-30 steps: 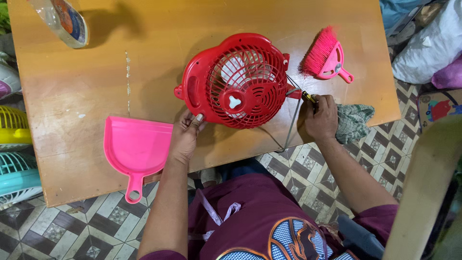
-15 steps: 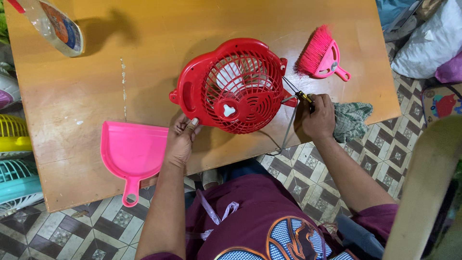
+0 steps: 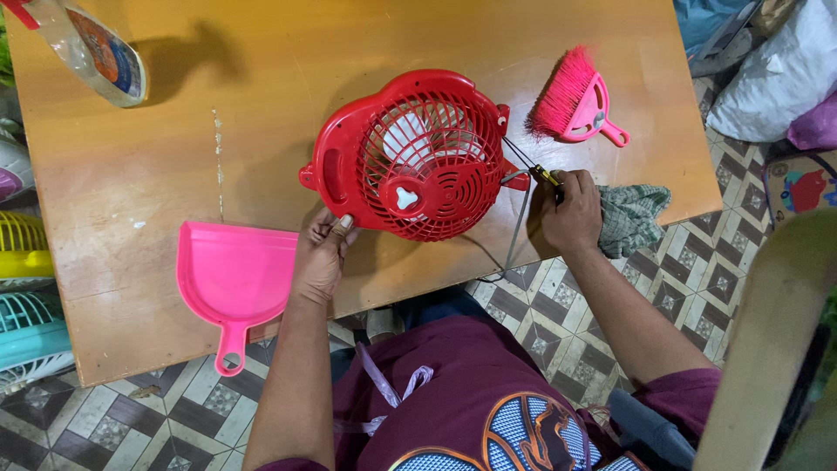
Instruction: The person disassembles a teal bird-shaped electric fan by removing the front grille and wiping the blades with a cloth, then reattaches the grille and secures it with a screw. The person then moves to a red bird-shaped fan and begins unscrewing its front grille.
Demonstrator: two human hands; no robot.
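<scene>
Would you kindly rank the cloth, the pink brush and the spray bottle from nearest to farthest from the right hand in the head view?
1. Cloth, touching the right hand.
2. Pink brush, just beyond, upper right.
3. Spray bottle, far left corner.
</scene>
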